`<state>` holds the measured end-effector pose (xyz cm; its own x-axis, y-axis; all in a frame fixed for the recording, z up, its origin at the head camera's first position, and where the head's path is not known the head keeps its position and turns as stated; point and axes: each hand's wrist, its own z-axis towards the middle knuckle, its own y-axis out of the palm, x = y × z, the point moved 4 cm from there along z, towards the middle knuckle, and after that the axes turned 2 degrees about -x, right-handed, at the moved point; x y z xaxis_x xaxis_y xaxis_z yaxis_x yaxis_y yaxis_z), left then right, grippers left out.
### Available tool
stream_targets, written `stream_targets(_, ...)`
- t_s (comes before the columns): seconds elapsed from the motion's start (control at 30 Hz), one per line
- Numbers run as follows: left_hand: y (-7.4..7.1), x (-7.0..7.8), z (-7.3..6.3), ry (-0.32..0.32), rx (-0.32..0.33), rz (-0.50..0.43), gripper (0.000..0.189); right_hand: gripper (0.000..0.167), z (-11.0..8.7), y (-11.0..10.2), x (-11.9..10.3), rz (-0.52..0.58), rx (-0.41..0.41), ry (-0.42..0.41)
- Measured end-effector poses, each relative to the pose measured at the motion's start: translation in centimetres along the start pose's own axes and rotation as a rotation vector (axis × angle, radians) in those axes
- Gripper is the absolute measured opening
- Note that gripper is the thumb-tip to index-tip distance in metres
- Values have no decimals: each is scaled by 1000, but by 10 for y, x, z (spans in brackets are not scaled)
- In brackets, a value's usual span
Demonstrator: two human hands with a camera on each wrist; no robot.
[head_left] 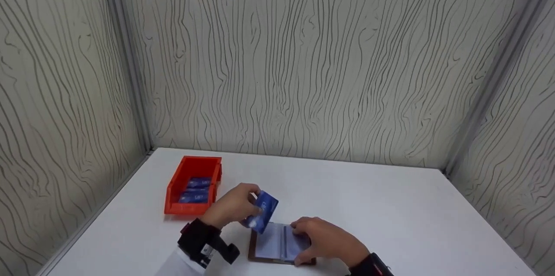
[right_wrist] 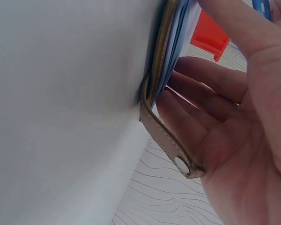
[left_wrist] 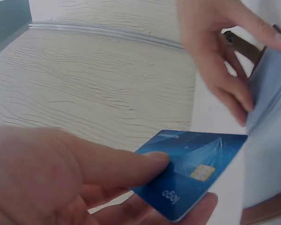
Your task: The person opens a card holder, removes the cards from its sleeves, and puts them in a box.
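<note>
Where the left wall (head_left: 65,94) rises: pale panelling, dark wavy grain lines running all over it.

Red bin (head_left: 186,209): leftmost on the white worktop (head_left: 390,211), low lip facing the near side, and blue cards (head_left: 194,197) lying inside it, though the exact count can't be told from here.

Left wrist: a black band (head_left: 199,239) round it, white sleeve (head_left: 175,265) just behind.

Left hand (head_left: 234,206): right of the bin, raised off the worktop, and it's a narrow pinch, thumb on top of the held card (head_left: 269,206), fingers underneath!

Held card: blue, tilted, right at the far end of the left page (head_left: 268,245); its lower end overlaps that page in the head view, but whether the two touch, I cannot tell. Gold chip (left_wrist: 202,172) on show, and "logo" reads upside down in the left wrist view.

Card holder (head_left: 252,250): lying spread on the worktop between the hands, brown cover edging the see-through pages; a brown strap (right_wrist: 164,138) with a silver snap (right_wrist: 181,164) juts out in the right wrist view.

Right hand (head_left: 327,239): a wider grip, this one, holding the card holder's right side, fingers curved at the far edge, thumb at the near edge.

Right wrist: dark band (head_left: 370,267), cut off by the bottom of the head view.

Right wall (head_left: 520,159): same wavy grain lines, beyond the worktop's edge.
</note>
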<state>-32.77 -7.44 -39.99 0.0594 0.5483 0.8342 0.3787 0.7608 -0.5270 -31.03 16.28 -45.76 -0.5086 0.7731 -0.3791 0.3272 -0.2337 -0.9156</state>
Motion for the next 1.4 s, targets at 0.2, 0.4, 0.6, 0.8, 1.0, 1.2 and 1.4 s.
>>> stream_targets(0.2,-13,5,-10,16,59,50,27,67,0,2,2,8,-7,0)
stream_targets(0.4,-25,13,-22,52,106,118,26,67,0,4,3,15,-6,-6)
stream_targets(0.6,-44,25,-44,67,183,131,23,68,-1,4,3,15,3,-20)
stream_targets(0.8,-63,32,-58,53,241,154,24,67,-2,2,3,7,4,-19)
stream_targets(1.0,-87,25,-66,84,320,199,20,66,-3,3,3,12,5,-30)
stream_targets(1.2,-112,8,-70,19,447,273,26,66,-4,1,2,18,12,-40)
stream_targets(1.4,-124,-8,-60,-49,569,369,28,67,-3,1,4,-1,18,-42)
